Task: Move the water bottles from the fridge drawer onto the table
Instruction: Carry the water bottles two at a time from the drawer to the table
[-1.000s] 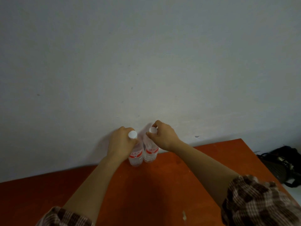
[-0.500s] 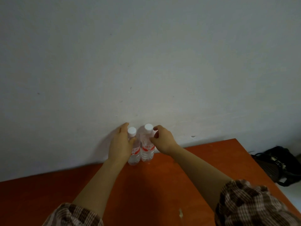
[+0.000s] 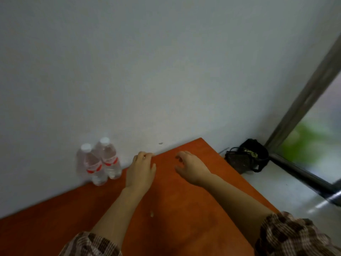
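Bottles (image 3: 99, 163) are stood on the table (image 3: 175, 209).
Nothing is held by the left hand (image 3: 141, 170) or the right hand (image 3: 191, 168); fingers are loosely bent.

We only get 1 view here, the head cam, wide-angle and worn up top. It looks forward and down over the orange table (image 3: 184, 209), fairly near, and it's tilted, so the table's far edge runs diagonally. The wall (image 3: 147, 71) fills most of the upper frame. Both forearms stick in from the bottom edge, with the left hand (image 3: 141, 172) and right hand (image 3: 191, 169) about mid-frame. The floor (image 3: 276, 191) and a window frame (image 3: 304, 100) sit off to the right. Everything's kinda blurry.
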Available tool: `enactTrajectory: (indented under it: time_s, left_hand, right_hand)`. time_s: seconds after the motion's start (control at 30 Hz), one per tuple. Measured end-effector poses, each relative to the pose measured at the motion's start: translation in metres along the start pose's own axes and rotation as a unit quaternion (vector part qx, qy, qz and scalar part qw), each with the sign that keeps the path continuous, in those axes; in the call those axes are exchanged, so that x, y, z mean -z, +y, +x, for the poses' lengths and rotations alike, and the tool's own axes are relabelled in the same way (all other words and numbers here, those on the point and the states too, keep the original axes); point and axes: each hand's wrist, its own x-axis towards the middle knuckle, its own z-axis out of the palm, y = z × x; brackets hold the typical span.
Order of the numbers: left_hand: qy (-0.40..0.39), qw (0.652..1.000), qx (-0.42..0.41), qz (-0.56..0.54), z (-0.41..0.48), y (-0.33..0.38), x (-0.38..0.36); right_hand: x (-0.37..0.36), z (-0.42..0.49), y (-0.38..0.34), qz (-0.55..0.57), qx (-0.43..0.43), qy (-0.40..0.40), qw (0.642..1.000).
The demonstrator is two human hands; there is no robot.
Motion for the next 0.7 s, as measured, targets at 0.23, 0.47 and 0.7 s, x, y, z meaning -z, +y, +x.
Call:
enactTrajectory:
  time_s: [0.23,0.47,0.7]
  left_hand:
    - [-0.092,0.989,-0.118,0.018,-0.063,0.189,-0.059]
    - [-0.176,0.951,-0.248,0.054,-0.178,0.391,-0.120]
    - [-0.210,0.904,-0.370,0.045,-0.284,0.561,-0.164]
  right_hand:
    - [0.071,-0.168,0.145,-0.031,-0.139,0.049,0.989]
    - [0.129,-0.384,0.266,-0.079,-0.307,0.078,0.945]
    - [0.178,-0.571,0.352,-0.081,-0.445,0.115,0.884]
